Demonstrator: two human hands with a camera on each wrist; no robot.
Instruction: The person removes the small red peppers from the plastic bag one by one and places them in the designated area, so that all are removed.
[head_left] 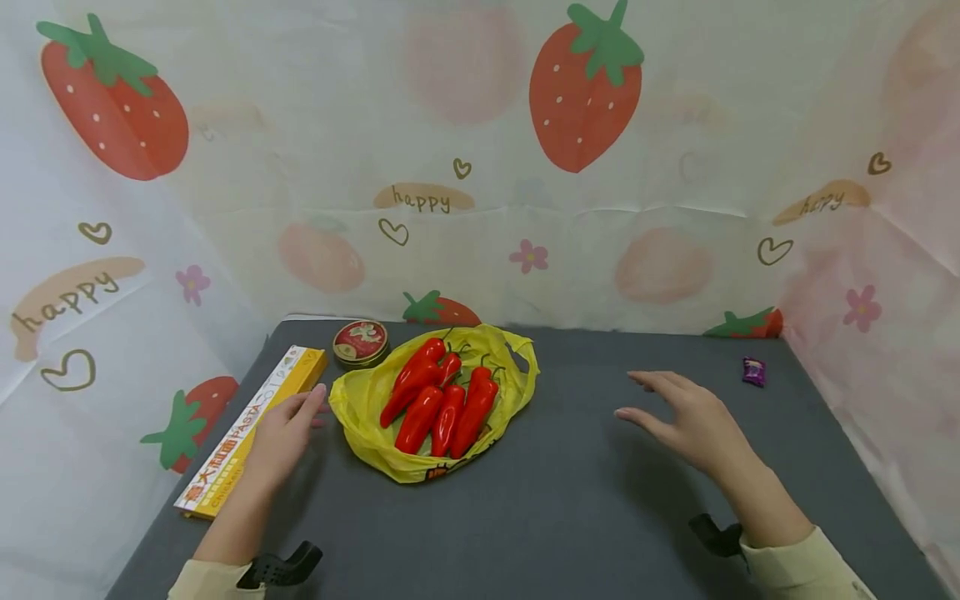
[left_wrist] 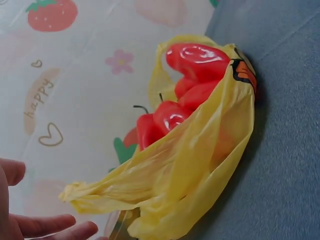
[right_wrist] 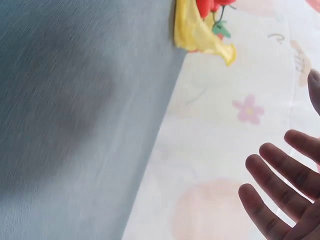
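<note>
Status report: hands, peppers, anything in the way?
Left hand open, empty, near the yellow bag. Right hand open, empty, farther off. Red peppers inside bag. No obstruction visible between right hand and bag.

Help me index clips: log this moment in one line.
left hand: empty, near bag | right hand: empty | peppers: inside bag

Red peppers (head_left: 422, 419) w/in ylw bag (head_left: 366, 432)
</note>
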